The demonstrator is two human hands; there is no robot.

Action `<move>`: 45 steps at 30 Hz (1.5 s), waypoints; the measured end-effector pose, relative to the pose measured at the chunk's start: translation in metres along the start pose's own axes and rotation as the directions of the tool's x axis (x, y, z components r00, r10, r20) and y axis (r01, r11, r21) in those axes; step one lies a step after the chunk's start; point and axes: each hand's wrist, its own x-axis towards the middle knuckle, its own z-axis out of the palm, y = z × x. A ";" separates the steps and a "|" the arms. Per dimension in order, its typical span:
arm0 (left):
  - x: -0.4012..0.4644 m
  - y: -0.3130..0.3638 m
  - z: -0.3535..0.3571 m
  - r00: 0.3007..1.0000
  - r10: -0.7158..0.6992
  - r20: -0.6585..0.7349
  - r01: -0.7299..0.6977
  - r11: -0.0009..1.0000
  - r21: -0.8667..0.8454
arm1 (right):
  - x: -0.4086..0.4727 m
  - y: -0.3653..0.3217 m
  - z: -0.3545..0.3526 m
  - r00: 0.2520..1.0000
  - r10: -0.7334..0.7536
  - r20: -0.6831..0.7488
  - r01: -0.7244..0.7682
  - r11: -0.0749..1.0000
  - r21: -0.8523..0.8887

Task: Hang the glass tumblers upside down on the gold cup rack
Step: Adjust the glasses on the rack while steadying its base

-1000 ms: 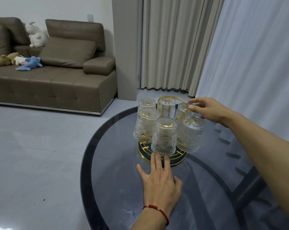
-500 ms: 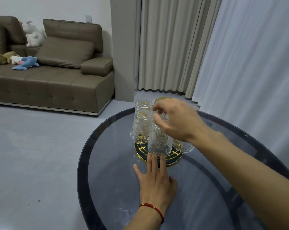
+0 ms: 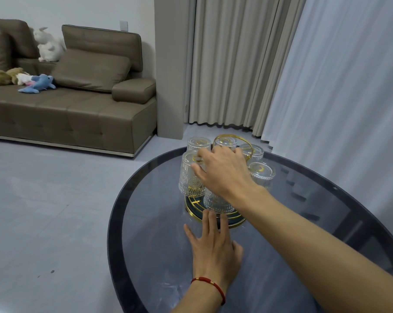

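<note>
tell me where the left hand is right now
In the head view the left hand lies flat on the glass table, low and centre, fingertips at the near edge of the gold cup rack's base, below the right hand.

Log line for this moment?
left hand flat on table | right hand over tumblers | six on rack

One head-worn wide-angle camera looks forward and down over a round dark glass table (image 3: 132, 222), close enough that both forearms enter from the bottom edge. Beyond it, the view takes in a brown sofa (image 3: 78, 114) and curtains (image 3: 225, 64) (straight lines bend near the edges).
</note>
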 end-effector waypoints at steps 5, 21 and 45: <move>0.000 0.000 -0.001 1.000 -0.006 0.013 0.006 1.000 0.006 | -0.005 0.002 0.000 0.999 -0.036 -0.004 0.036 0.999 -0.006; -0.002 0.000 -0.001 0.999 0.003 -0.054 -0.005 0.999 -0.042 | -0.017 0.067 -0.007 0.985 -0.123 0.120 0.126 0.992 -0.012; -0.003 -0.001 -0.003 0.999 0.017 -0.049 -0.019 0.999 -0.042 | -0.041 0.070 -0.005 0.979 -0.192 0.060 0.189 0.981 0.050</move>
